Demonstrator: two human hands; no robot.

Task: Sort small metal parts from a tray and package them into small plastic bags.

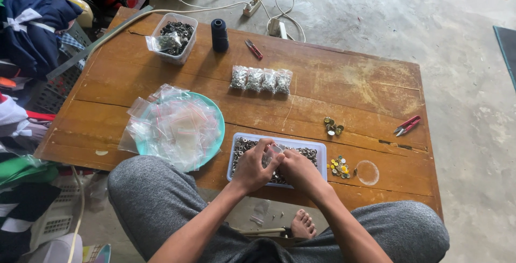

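Near counter front edge: left hand [251, 167] and right hand [299, 169] pinching small clear plastic bag [271, 153], long axis unclear, above rectangular tray [321, 150] of shiny metal buttons [243, 146].

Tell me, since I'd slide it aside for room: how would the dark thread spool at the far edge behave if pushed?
The thread spool stands upright on the wooden table, taller than wide, so a high push would probably tip it. Once on its round side it would likely roll. It probably weighs little.
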